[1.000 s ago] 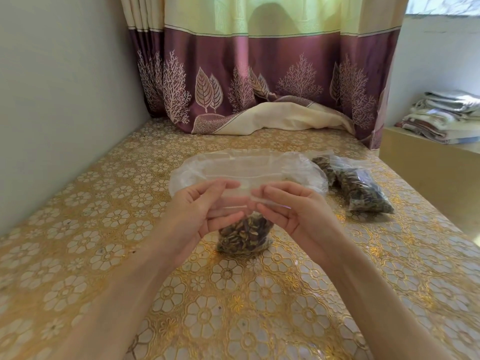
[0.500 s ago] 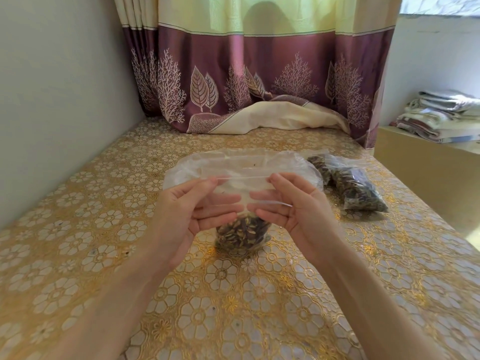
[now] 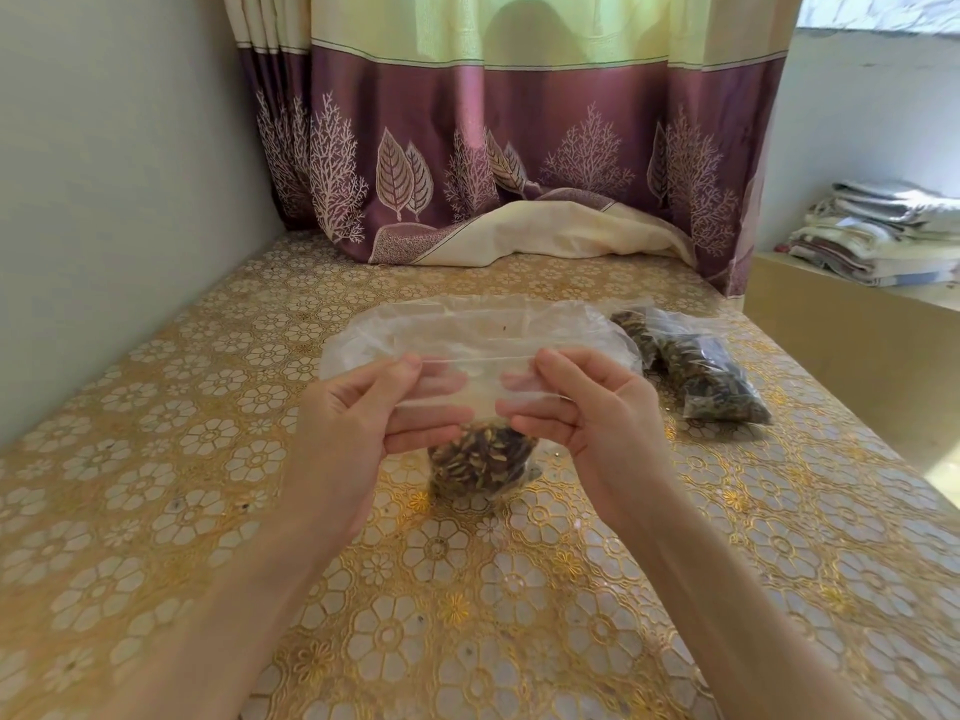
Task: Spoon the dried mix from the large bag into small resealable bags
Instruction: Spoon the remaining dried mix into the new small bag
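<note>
Hands — left hand (image 3: 358, 423), right hand (image 3: 597, 413) — pinch small bag (image 3: 480, 407) top.

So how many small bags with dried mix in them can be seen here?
2, possibly more. One small bag is pinched at its top by both hands, its base on the tablecloth. A filled bag lies far right; another may overlap behind it.

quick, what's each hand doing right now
Left hand: pinching the top edge of the small bag.
Right hand: pinching the same bag's top edge on the other side.
</note>
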Tool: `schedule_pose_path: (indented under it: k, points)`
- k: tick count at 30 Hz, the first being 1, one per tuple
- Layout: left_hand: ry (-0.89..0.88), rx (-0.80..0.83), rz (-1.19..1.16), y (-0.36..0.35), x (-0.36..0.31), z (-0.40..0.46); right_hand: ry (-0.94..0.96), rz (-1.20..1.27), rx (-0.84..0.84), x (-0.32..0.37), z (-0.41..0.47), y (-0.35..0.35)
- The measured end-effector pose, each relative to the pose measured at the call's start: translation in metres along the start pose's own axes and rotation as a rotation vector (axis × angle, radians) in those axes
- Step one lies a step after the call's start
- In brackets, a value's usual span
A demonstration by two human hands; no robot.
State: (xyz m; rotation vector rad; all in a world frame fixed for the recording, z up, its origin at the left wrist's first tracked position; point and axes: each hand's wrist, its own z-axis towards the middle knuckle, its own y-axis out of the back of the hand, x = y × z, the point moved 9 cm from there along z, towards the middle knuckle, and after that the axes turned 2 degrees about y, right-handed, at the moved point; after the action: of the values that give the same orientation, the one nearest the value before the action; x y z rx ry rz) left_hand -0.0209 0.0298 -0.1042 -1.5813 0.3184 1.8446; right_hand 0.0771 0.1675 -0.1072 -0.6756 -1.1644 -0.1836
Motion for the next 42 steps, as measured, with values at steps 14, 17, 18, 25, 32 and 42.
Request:
schedule_pose_path:
  k: [14,17,18,25,32,42]
  points:
    - [-0.121,-0.024,0.104,-0.001,-0.008,0.000,0.000,-0.131,0.081,0.000,0.000,-0.005]
    - [-0.121,-0.018,0.105,-0.001,-0.007,0.000,0.009,-0.132,0.065,-0.002,0.001,-0.005]
    - [-0.117,-0.014,0.099,0.000,-0.007,0.000,0.009,-0.133,0.064,-0.002,0.001,-0.005]
    - [-0.077,0.020,0.115,-0.003,-0.003,0.000,0.027,-0.199,0.101,0.000,0.000,-0.005]
    - [-0.082,0.043,0.172,-0.003,-0.005,0.001,0.072,-0.283,0.120,0.004,-0.002,-0.009]
    - [-0.097,0.081,0.235,-0.012,-0.004,-0.003,0.162,-0.349,0.158,0.008,-0.003,-0.011]
